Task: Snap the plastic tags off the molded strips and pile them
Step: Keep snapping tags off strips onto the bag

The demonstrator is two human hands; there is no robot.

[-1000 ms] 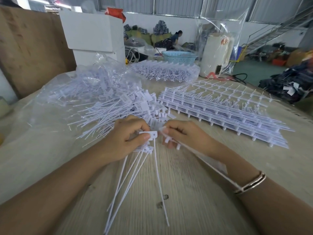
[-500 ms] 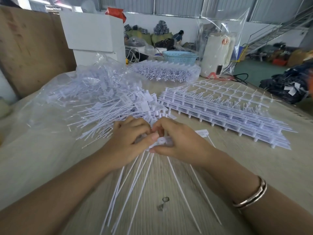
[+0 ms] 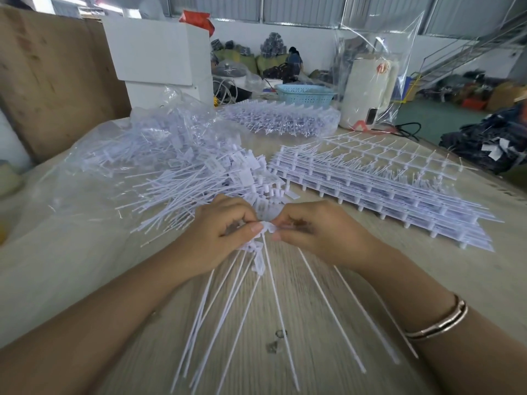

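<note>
Wood-grain table (image 3: 299, 295), warehouse room, tag pile (image 3: 182, 178).

Left hand (image 3: 219, 232) and right hand (image 3: 316, 232) curled, fingertips meeting

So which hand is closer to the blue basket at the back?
Right. The right hand sits almost straight below the blue basket, while the left hand is off to its left, slightly farther.

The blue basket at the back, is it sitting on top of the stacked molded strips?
No, the blue basket stands far behind the stacked molded strips, apart from them.
</note>
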